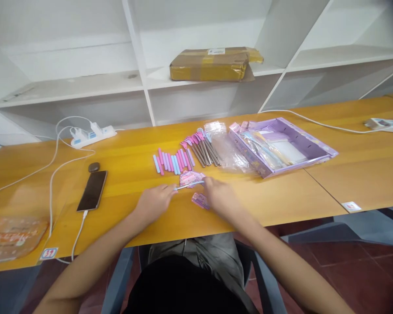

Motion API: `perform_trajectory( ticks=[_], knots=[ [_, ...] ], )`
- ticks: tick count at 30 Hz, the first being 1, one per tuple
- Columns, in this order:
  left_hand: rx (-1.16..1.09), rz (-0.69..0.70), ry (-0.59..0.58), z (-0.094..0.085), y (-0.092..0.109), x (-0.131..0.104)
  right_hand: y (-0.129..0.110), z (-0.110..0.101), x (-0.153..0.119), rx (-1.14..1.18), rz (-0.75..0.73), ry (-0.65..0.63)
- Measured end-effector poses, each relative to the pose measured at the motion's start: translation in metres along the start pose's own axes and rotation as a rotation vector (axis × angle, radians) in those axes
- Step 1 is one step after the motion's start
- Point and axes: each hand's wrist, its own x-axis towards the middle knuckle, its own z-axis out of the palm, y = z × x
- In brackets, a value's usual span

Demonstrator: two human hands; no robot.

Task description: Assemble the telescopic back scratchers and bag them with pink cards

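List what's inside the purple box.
Clear plastic packaging around slim items in the purple box, pink pieces at its far left corner. Whatever lies under the packaging is covered.

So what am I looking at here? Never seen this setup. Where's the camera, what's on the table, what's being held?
There's no machine: these are a person's bare hands. The single picture comes from a camera worn on their head, looking forward and down. The left hand and right hand hold opposite ends of a slim metal-and-blue rod; blur hides its detail. On the wooden table, just beyond, lie pink, purple and blue tubes and metal rods with mostly pink heads. To the right are clear plastic wrapping and a purple tray; to the left, a phone.
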Motion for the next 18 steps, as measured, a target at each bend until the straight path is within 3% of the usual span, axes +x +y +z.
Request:
perform_trajectory(
  ticks=[2,5,9,13,15,18],
  knots=[
    [0.025,-0.069,-0.035,-0.003,0.008,0.017,-0.024,0.001,0.024,0.044,-0.068,-0.089],
    [-0.052,-0.157,-0.027,-0.011,-0.004,0.029,0.001,-0.013,0.059,0.204,-0.173,-0.081],
    [-0.262,-0.246,0.039,-0.005,-0.024,0.031,0.070,-0.019,0.095,0.080,0.163,0.250],
    [-0.446,-0.298,0.119,0.012,-0.029,0.028,0.101,0.010,0.102,-0.051,0.386,0.204],
    [-0.487,-0.284,0.138,0.017,-0.029,0.025,0.107,0.024,0.100,-0.051,0.407,0.210],
    [-0.526,-0.273,0.144,0.023,-0.029,0.022,0.116,0.035,0.098,-0.032,0.382,0.346]
  ],
)
